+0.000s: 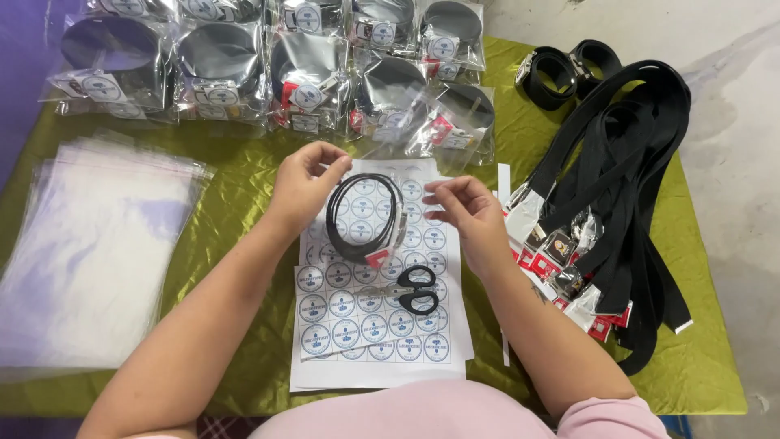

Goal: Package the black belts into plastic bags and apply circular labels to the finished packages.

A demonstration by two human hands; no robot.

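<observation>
Seen from the head camera, a coiled black belt [365,217] lies on a sheet of round stickers [374,325], directly between the two hands and just below their fingertips. The left hand [305,189] hovers at the coil's upper left edge with thumb and forefinger pinched close together; whether it grips the edge of a clear bag there cannot be told. The right hand [467,213] sits at the coil's right side, fingers curled and narrow, the tips close to the belt's buckle end and to a small red tag [375,258] at the bottom of the coil; a firm hold cannot be made out. One pair of black-handled scissors [413,289] rests on the sticker sheets just below the coil, nearer the right forearm. At least two sticker sheets lie overlapped. To the left, well apart from the hands, is one stack of empty clear bags [97,244]. Along the far edge of the green cloth [699,366] stand roughly ten bagged belts [309,77] in two rows. On the right lies a heap of loose black belts [617,187], too tangled to count, with two rolled belts [565,69] beyond it.
</observation>
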